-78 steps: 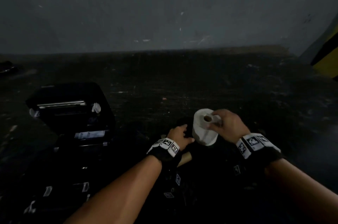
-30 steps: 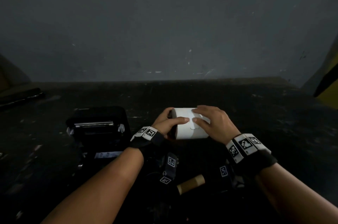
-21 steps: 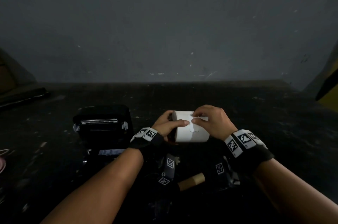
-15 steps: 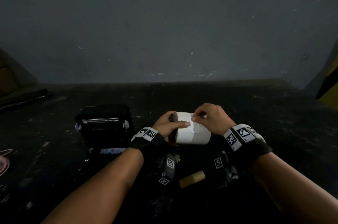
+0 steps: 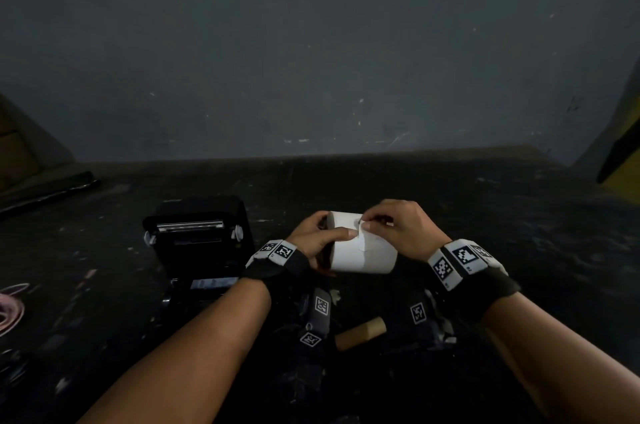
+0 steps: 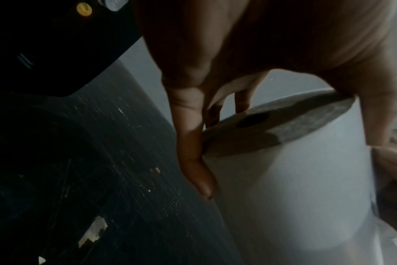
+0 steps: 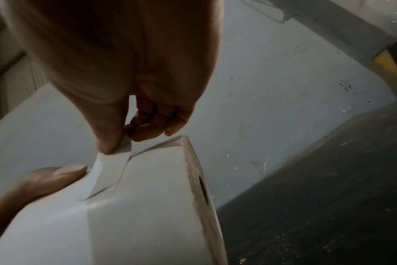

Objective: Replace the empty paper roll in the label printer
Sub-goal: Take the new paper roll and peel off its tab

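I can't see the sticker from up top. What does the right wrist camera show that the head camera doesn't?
Only the right wrist view shows the small white sticker tab half peeled and the torn paper edge beside it. Only the head view shows the black label printer, open, and the brown cardboard empty core on the dark table. Both show the white paper roll, the right hand pinching the tab and the left hand holding the roll.
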The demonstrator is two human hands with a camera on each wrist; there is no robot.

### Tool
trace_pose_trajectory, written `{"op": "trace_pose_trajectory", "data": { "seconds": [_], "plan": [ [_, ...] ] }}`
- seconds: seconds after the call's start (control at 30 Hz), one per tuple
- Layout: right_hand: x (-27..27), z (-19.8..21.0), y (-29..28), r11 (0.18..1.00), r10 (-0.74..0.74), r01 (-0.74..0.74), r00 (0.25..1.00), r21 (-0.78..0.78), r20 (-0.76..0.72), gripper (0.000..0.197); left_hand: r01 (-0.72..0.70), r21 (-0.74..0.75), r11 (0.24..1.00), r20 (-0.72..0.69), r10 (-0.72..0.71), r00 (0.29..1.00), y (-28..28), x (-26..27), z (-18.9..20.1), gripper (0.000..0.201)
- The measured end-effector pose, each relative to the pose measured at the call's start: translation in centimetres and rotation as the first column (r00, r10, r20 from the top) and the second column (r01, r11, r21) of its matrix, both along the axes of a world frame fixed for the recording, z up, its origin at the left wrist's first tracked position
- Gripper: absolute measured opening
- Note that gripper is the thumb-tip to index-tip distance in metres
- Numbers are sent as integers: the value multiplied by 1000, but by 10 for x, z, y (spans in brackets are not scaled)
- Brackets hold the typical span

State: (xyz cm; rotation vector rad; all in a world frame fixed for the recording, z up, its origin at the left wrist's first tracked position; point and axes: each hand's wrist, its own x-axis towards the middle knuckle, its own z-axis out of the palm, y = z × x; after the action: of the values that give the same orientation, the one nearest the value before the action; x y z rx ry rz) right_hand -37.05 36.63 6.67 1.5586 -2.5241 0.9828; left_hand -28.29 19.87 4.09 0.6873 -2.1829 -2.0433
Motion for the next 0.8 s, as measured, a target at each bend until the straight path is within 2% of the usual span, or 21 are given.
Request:
{"op": "trace_pose_trajectory", "data": {
  "seconds": [0.27,0.5,0.67,0.8],
  "plan": [
    [-2,-4,12,994,91,-84,991,-74,101,9,-24,71,997,23,22,999,-4,-3,-1,49],
    [-12,-14,23,982,74,-33,973,-187,216,12,-48,91,995,18,47,999,-7,-5,-4,47],
    [-18,-19,30,960,42,53,944,-275,327,12,-50,89,995,12,49,999,-11,-7,-9,49],
    [-29,-27,42,900,-104,273,891,-339,443,21,-86,79,993,-22,88,996,-14,-8,-17,51]
  ]
}}
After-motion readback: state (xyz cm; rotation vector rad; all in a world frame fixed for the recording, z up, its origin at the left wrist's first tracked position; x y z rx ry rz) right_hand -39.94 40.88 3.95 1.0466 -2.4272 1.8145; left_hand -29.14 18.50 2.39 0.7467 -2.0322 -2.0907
